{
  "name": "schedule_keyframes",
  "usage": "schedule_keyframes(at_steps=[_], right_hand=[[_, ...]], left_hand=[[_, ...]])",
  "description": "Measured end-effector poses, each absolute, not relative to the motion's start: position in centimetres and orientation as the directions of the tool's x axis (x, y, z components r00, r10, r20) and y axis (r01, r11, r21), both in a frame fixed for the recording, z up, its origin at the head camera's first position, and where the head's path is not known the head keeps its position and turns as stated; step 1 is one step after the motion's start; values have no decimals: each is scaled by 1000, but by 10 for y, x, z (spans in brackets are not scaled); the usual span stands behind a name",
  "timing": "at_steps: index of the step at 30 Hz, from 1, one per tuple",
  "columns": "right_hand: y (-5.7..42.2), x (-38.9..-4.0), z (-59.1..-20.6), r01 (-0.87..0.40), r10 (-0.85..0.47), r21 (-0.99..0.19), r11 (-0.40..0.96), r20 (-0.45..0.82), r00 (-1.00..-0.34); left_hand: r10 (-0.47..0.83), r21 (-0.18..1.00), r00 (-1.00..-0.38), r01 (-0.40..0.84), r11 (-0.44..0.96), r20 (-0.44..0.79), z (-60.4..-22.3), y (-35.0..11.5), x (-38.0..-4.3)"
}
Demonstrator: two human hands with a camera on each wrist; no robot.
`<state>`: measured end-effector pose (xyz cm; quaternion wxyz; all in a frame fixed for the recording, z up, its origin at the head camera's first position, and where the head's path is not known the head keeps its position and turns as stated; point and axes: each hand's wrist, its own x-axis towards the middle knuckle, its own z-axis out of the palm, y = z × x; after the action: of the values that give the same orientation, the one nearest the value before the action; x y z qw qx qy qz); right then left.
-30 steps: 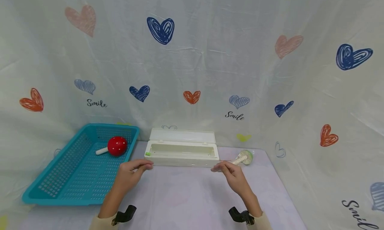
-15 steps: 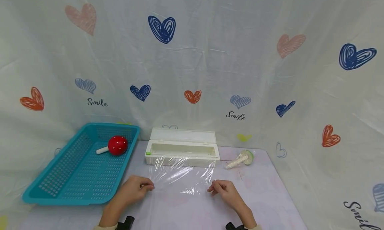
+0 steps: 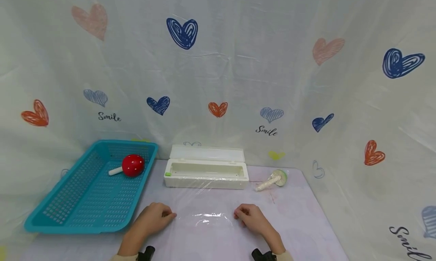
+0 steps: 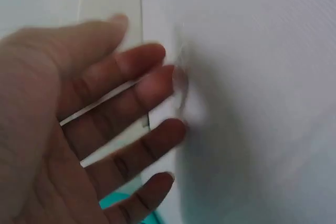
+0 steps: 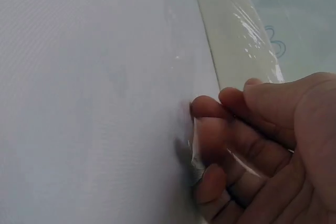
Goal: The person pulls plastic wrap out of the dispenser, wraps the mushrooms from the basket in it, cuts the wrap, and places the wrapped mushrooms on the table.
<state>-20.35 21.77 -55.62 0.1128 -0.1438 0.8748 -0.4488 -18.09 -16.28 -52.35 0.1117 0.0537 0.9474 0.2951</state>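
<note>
A sheet of clear plastic wrap (image 3: 208,215) stretches from the white wrap dispenser (image 3: 206,183) toward me, low over the table. At its left near corner is my left hand (image 3: 154,217). The left wrist view shows its fingers (image 4: 152,87) fairly straight, the thumb apart from them, and a fold of wrap at the fingertips. My right hand (image 3: 253,217) pinches the opposite corner; in the right wrist view its fingers (image 5: 210,182) are curled, with the film lying over them. The dispenser's lid (image 3: 207,154) stands raised at the back.
A turquoise basket (image 3: 83,227) on the left holds a red toy mushroom with white dots (image 3: 133,165). Right of the dispenser lies a pale, green-topped mushroom-shaped thing (image 3: 272,180) that looks wrapped in film. A heart-printed curtain (image 3: 218,64) hangs behind the table (image 3: 293,215).
Both hands have drawn the plastic wrap out of the dispenser toward me and lowered it near the table. It looks less taut than half a second ago.
</note>
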Motion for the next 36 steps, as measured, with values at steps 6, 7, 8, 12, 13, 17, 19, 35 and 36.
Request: schedule_keyframes(at_steps=[6, 7, 8, 12, 13, 17, 19, 35, 36], right_hand=[[211, -211, -544, -169, -370, -818, 549, -57, -927], [208, -214, -543, -176, -363, -827, 534, -36, -931], [204, -217, -542, -182, -354, -839, 513, -13, -935], [186, -228, -547, -187, -332, -888, 420, 41, -942], [182, -230, -550, -182, -331, -894, 409, 40, -943], [174, -228, -561, -164, -300, -898, 409, 38, -953], [174, -224, -565, -152, -259, -898, 414, 44, -965], [171, -215, -578, -95, -117, -881, 464, 46, -992], [172, -216, -577, -100, -112, -881, 463, 53, -992]], left_hand=[[163, 640, -986, 99, 762, -42, -527, -147, -193], [169, 657, -986, 128, 743, 1, -529, -143, -196], [172, 674, -984, 155, 722, 42, -532, -139, -200], [159, 742, -978, 204, 638, 133, -545, -126, -210], [153, 756, -979, 203, 622, 137, -549, -124, -211], [140, 787, -984, 170, 593, 107, -560, -116, -214], [140, 793, -986, 156, 589, 90, -563, -114, -215], [95, 773, -995, 83, 629, 30, -571, -108, -208], [86, 778, -996, 70, 624, 20, -569, -107, -209]])
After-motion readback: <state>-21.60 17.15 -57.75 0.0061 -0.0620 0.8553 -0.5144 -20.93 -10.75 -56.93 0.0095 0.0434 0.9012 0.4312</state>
